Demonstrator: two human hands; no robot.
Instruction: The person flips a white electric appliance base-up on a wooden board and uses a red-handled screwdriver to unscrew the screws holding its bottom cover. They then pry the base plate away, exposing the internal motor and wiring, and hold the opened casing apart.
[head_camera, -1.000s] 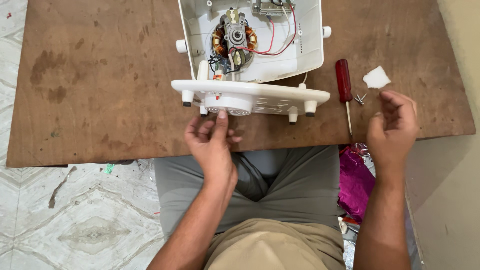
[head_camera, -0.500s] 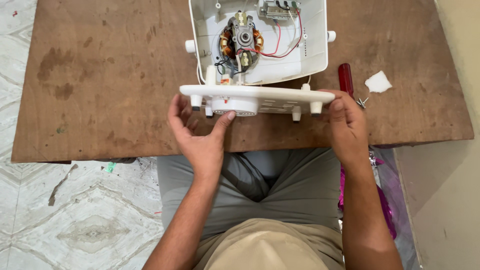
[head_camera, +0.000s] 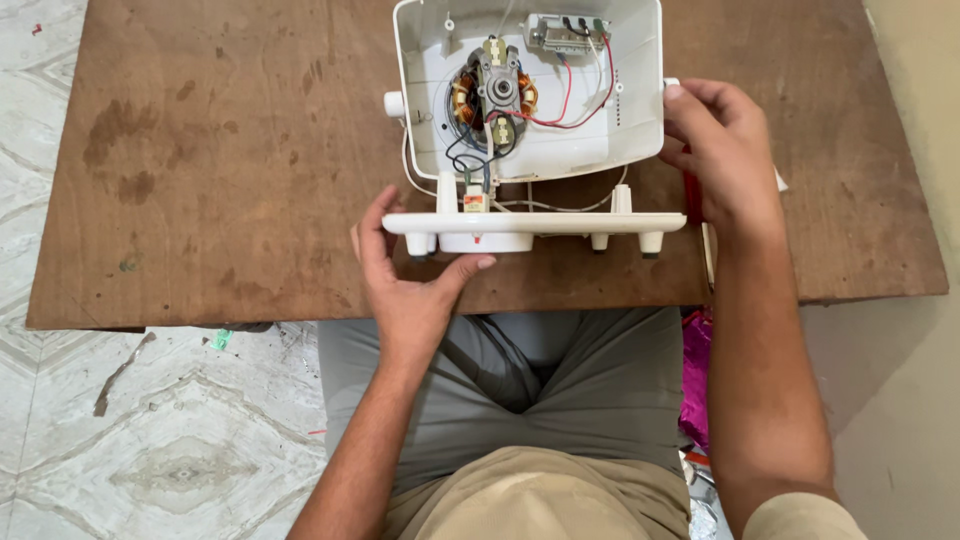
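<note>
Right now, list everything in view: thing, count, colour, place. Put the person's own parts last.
wooden table: one, brown, stained, across the upper picture.
open appliance housing: one, white, at the table's top centre, inside facing up.
motor: one, copper windings and grey metal, inside the housing.
wires: several, red, black and white, inside the housing.
base panel: one, white, with small feet, on edge in front of the housing.
screwdriver handle: one, red, mostly hidden behind the right hand.
tiled floor: pale, patterned, at lower left.
cloth: one, magenta, beside the right leg.
left hand: touches the base panel's left end.
right hand: grips the housing's right edge.
</note>
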